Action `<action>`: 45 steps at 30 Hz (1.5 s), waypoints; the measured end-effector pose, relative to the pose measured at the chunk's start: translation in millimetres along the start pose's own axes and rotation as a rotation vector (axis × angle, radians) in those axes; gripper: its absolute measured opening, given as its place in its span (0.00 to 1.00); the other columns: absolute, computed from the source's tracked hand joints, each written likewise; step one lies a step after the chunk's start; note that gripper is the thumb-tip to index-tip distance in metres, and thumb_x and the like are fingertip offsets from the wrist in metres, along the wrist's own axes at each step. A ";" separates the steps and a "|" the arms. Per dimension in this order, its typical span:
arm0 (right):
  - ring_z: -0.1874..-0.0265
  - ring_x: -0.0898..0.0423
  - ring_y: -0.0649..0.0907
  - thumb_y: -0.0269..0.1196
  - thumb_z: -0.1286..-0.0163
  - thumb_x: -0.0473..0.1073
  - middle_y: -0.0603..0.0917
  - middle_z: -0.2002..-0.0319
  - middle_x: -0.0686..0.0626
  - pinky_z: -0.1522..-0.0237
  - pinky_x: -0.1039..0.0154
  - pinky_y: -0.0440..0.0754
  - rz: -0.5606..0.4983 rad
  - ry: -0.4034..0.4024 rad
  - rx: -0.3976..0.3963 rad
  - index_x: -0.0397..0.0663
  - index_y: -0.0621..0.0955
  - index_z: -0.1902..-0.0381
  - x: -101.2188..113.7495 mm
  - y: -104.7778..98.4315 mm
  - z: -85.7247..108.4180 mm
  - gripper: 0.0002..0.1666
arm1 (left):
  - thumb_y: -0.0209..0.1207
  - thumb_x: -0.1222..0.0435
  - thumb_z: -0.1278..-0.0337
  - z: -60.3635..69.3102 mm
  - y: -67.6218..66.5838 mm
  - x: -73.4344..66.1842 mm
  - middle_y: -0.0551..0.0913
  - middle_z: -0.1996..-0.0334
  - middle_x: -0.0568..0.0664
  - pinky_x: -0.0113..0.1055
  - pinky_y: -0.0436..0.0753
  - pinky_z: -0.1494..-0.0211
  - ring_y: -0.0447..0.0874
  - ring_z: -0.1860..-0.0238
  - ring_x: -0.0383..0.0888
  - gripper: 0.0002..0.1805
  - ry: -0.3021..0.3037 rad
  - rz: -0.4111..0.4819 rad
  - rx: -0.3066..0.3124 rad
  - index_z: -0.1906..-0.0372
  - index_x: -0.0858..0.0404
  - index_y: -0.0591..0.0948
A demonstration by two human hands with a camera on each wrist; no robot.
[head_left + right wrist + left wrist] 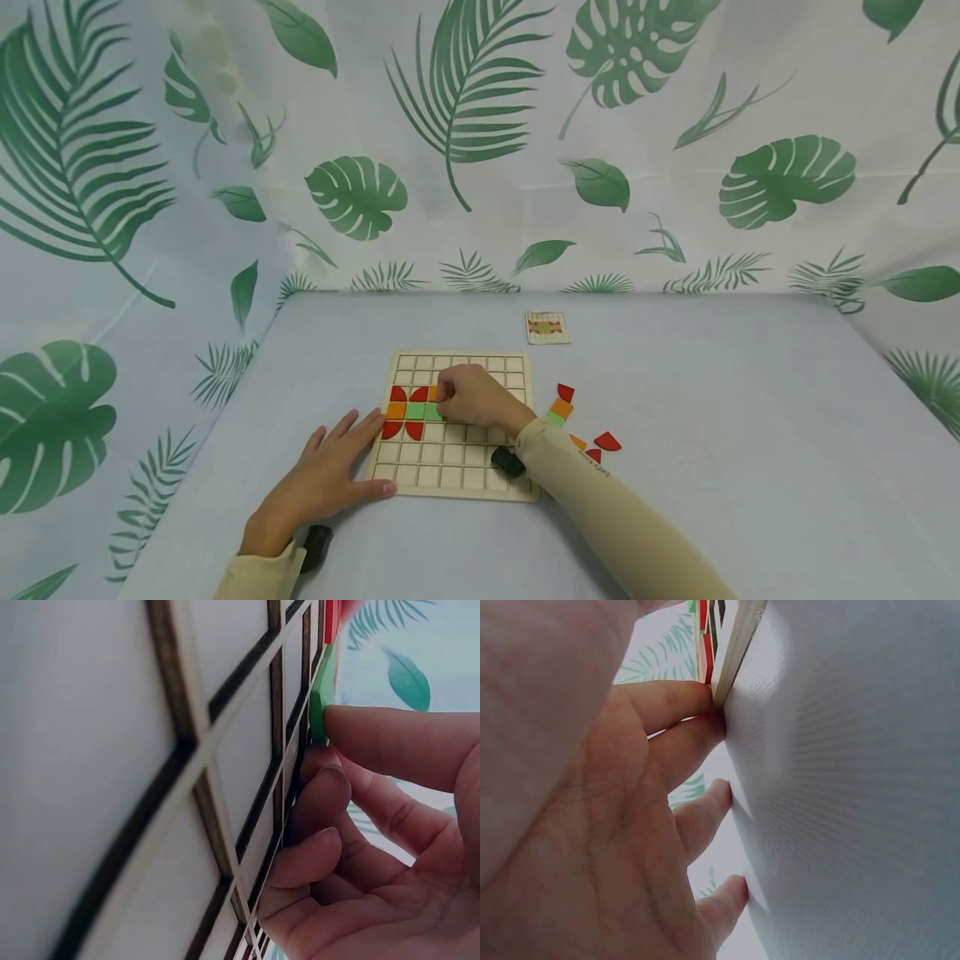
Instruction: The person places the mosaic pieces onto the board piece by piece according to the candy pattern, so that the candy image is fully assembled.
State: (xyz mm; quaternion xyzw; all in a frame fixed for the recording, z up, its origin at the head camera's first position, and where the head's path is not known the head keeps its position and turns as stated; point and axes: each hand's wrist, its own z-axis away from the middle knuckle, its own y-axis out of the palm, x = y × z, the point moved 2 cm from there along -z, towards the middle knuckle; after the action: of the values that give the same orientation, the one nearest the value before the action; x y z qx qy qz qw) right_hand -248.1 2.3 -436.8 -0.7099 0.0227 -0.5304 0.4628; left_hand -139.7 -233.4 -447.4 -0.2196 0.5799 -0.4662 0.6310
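A wooden grid board (450,477) lies on the table, with red quarter-round tiles (415,431), orange square tiles (396,410) and a green square tile (415,411) set in its left part. My right hand (480,400) reaches over the board. Its thumb and fingertips pinch another green square tile (322,697) at the grid, beside the first green one. The left hand (330,475) lies spread at the board's left side, its fingertips touching the edge and its thumb on the lower left corner. In the left wrist view, straight fingers (679,705) meet the board's edge.
Right of the board lie loose tiles: a red quarter-round (607,441), an orange square (562,407) and several others, some partly behind the right sleeve. A small pattern card (547,338) lies behind the board. Leaf-print cloth (517,200) hangs at the back and left.
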 end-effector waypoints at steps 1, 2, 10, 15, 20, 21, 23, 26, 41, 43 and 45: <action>0.72 0.60 0.76 0.68 0.31 0.30 0.82 0.72 0.55 0.65 0.65 0.76 0.006 0.002 -0.004 0.46 0.83 0.70 0.3 0.1 0.3 0.08 | 0.76 0.41 0.46 -0.2 0.1 0.0 0.63 0.17 0.56 0.72 0.39 0.20 0.46 0.15 0.64 0.59 0.001 0.000 0.000 0.15 0.59 0.63; 0.72 0.59 0.76 0.68 0.32 0.30 0.82 0.72 0.55 0.65 0.65 0.76 0.010 0.006 -0.008 0.46 0.83 0.69 0.4 0.2 0.6 0.08 | 0.76 0.41 0.46 -0.3 0.2 -0.1 0.63 0.17 0.56 0.72 0.39 0.20 0.46 0.15 0.64 0.59 0.003 -0.001 0.002 0.15 0.59 0.63; 0.69 0.58 0.79 0.67 0.31 0.32 0.84 0.68 0.54 0.62 0.64 0.79 -0.012 0.042 0.006 0.41 0.86 0.63 1.4 -3.4 3.7 0.02 | 0.76 0.40 0.46 -1.5 1.2 0.4 0.63 0.17 0.56 0.73 0.39 0.20 0.46 0.15 0.65 0.59 0.003 -0.013 0.004 0.15 0.59 0.63; 0.64 0.57 0.81 0.65 0.25 0.37 0.86 0.65 0.54 0.57 0.61 0.81 -0.064 0.050 0.023 0.43 0.86 0.56 1.6 -11.5 12.3 0.05 | 0.76 0.40 0.45 -1.1 1.4 1.1 0.62 0.17 0.57 0.73 0.40 0.21 0.46 0.15 0.65 0.59 -0.003 -0.025 0.009 0.15 0.59 0.62; 0.59 0.55 0.85 0.62 0.20 0.43 0.89 0.58 0.51 0.53 0.57 0.82 -0.163 0.065 0.040 0.43 0.86 0.48 2.1 -17.7 30.4 0.12 | 0.76 0.40 0.46 0.6 0.0 -0.9 0.62 0.17 0.58 0.74 0.39 0.21 0.46 0.16 0.66 0.59 -0.011 -0.015 0.021 0.15 0.60 0.62; 0.57 0.55 0.85 0.62 0.19 0.44 0.89 0.56 0.51 0.50 0.56 0.83 -0.179 0.068 0.038 0.43 0.86 0.46 1.9 -18.5 34.3 0.13 | 0.76 0.40 0.46 1.1 -0.2 -1.2 0.62 0.17 0.58 0.74 0.39 0.21 0.46 0.16 0.67 0.60 -0.011 -0.010 0.023 0.15 0.60 0.62; 0.52 0.55 0.85 0.62 0.18 0.47 0.89 0.52 0.52 0.45 0.54 0.83 -0.200 0.074 0.030 0.44 0.85 0.43 1.6 -20.4 41.9 0.16 | 0.76 0.40 0.45 1.8 -0.7 -1.6 0.62 0.17 0.58 0.74 0.39 0.21 0.46 0.16 0.67 0.59 -0.010 -0.002 0.025 0.15 0.60 0.62; 0.45 0.55 0.84 0.61 0.18 0.48 0.88 0.45 0.52 0.38 0.51 0.81 -0.207 0.054 0.014 0.43 0.84 0.37 2.0 -26.2 52.0 0.20 | 0.75 0.40 0.45 1.8 -0.6 -1.4 0.62 0.17 0.58 0.74 0.39 0.21 0.46 0.16 0.67 0.59 -0.006 -0.005 0.022 0.15 0.60 0.62; 0.41 0.46 0.85 0.60 0.18 0.38 0.83 0.36 0.39 0.36 0.47 0.81 -0.208 0.030 -0.039 0.37 0.82 0.34 -18.5 -77.4 96.5 0.20 | 0.75 0.41 0.44 2.1 -1.2 -2.0 0.62 0.17 0.60 0.75 0.41 0.22 0.47 0.16 0.68 0.59 0.024 -0.005 0.009 0.15 0.62 0.62; 0.40 0.44 0.85 0.60 0.19 0.36 0.83 0.35 0.38 0.37 0.47 0.82 -0.215 0.040 -0.042 0.36 0.82 0.35 -23.5 -84.1 100.2 0.20 | 0.75 0.40 0.44 2.2 -1.2 -2.3 0.62 0.17 0.60 0.75 0.41 0.22 0.47 0.16 0.68 0.59 0.024 -0.007 0.008 0.15 0.62 0.62; 0.40 0.41 0.84 0.60 0.20 0.35 0.83 0.35 0.37 0.38 0.47 0.83 -0.216 0.053 -0.045 0.37 0.83 0.35 -28.3 -90.3 103.4 0.20 | 0.75 0.40 0.44 2.4 -1.1 -2.6 0.62 0.17 0.60 0.75 0.41 0.22 0.47 0.16 0.68 0.59 0.021 -0.012 0.009 0.15 0.62 0.62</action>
State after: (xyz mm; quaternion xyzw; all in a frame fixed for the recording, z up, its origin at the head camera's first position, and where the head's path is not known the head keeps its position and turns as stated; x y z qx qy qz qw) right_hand -221.8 134.1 -396.9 -0.7042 -0.0297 -0.5952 0.3859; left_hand -137.5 -232.3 -444.5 -0.2151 0.5830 -0.4749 0.6232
